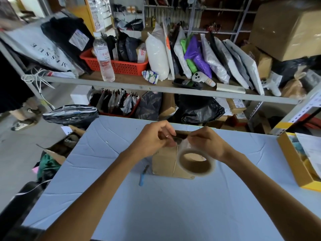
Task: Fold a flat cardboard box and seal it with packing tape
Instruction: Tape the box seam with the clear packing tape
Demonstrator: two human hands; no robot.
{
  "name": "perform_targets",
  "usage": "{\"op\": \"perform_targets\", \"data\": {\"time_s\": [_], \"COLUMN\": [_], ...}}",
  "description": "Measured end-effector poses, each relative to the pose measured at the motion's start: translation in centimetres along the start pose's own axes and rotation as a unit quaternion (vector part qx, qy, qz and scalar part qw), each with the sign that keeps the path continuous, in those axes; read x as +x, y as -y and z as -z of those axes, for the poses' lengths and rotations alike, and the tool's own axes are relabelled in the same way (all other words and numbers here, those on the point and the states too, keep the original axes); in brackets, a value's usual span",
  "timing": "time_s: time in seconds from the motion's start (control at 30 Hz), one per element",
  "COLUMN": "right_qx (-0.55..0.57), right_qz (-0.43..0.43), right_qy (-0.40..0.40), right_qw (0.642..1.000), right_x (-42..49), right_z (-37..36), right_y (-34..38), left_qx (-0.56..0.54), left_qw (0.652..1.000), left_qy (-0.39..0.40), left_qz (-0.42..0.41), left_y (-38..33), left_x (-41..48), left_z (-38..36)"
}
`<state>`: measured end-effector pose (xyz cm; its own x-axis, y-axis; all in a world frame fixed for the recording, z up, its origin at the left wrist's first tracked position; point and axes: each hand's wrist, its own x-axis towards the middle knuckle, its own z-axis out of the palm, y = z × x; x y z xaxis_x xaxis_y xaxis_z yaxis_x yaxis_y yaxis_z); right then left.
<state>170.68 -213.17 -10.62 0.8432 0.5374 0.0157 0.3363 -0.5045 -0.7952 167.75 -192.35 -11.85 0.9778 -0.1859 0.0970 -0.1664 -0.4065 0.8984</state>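
Two sets of fingers meet just above the far edge of the cardboard box (164, 164). The fingers (168, 136) of the left hand (153, 138) are curled, and thumb and forefinger pinch what is probably the loose end of the film, though the clear film is hard to see here. Just to their right, the fingers (191, 138) of the right hand (207, 144) are closed on the packing tape roll (196, 169), which hangs tilted below them, over the near right part of the box.

Under both hands the box lies on the light blue table (121, 197). Its flaps are already folded down, and a seam runs from below the fingers toward the person. I cannot tell if any tape is on it yet. Left of the box, a blue-handled cutter (143, 176) lies on the table, apart from both hands.

I judge that folding is done and sealing is beginning: the tape end is being freed. The next move calls for pulling out enough film, pressing its end down at the far end of the seam, and drawing the roll along the seam toward the body. The cutter will then be needed.
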Motion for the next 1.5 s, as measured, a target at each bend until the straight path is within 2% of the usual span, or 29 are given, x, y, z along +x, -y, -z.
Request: {"op": "perform_targets", "data": {"time_s": [0.17,0.3,0.47,0.57,0.67,0.73,0.77,0.83,0.93,1.03,1.1,1.13,1.17,1.23,1.3,1.4,1.5], "right_qx": [0.069,0.103,0.144,0.136,0.145,0.105,0.075,0.018,-0.034,-0.066,-0.070,-0.068,-0.066,-0.064,-0.061,-0.046,-0.035], "right_qz": [-0.039,-0.085,-0.143,-0.130,-0.132,-0.081,-0.055,-0.033,-0.031,-0.045,-0.052,-0.052,-0.053,-0.051,-0.034,-0.009,-0.016], "right_qy": [0.014,0.029,0.044,0.063,0.040,0.039,0.035,0.010,-0.014,-0.014,-0.015,-0.017,-0.019,-0.014,-0.011,-0.022,-0.026], "right_qw": [0.997,0.991,0.978,0.980,0.980,0.990,0.995,0.999,0.999,0.997,0.996,0.996,0.996,0.997,0.997,0.999,0.999], "right_x": [0.0,-0.1,-0.3,-0.4,-0.9,-1.2,-1.4,-1.4,-1.5,-1.6,-1.6,-1.5,-1.5,-1.5,-1.5,-1.6,-1.3], "right_z": [0.0,-0.1,0.5,1.2,1.7,1.7,1.6,1.7,2.0,1.8,1.7,1.6,1.7,1.7,1.4,0.8,0.6], "right_y": [-0.6,-1.3,-1.6,-0.9,-0.3,0.1,0.3,0.5,0.4,0.6,0.7,0.7,0.7,0.7,0.8,0.8,0.7], "left_qx": [0.101,0.178,0.197,0.247,0.334,0.341,0.324,0.267,0.121,-0.020,-0.030,0.014,0.092,0.243,0.324,0.396,0.398], "left_qw": [0.992,0.977,0.968,0.938,0.882,0.869,0.877,0.915,0.987,1.000,0.999,0.999,0.994,0.958,0.917,0.863,0.850], "left_qy": [0.023,0.055,0.037,-0.016,-0.069,-0.101,-0.116,-0.131,-0.045,-0.002,0.007,0.008,0.005,-0.020,-0.037,-0.061,-0.088], "left_qz": [-0.075,-0.102,-0.153,-0.242,-0.324,-0.345,-0.336,-0.272,-0.090,-0.021,-0.017,-0.032,-0.063,-0.152,-0.230,-0.308,-0.334], "left_y": [0.0,0.2,0.4,0.5,0.7,0.7,0.7,0.5,0.3,0.2,0.1,0.1,0.2,0.4,0.6,1.4,2.0], "left_x": [-0.6,-1.0,-0.9,-0.7,-0.5,-0.5,-0.5,-0.8,-1.3,-1.4,-1.5,-1.6,-1.6,-1.8,-2.1,-2.7,-3.0], "left_z": [-0.2,-0.3,-0.2,-0.2,-0.5,-0.9,-1.1,-1.3,-1.3,-1.5,-1.6,-1.6,-1.6,-1.7,-1.7,-1.6,-1.8]}}
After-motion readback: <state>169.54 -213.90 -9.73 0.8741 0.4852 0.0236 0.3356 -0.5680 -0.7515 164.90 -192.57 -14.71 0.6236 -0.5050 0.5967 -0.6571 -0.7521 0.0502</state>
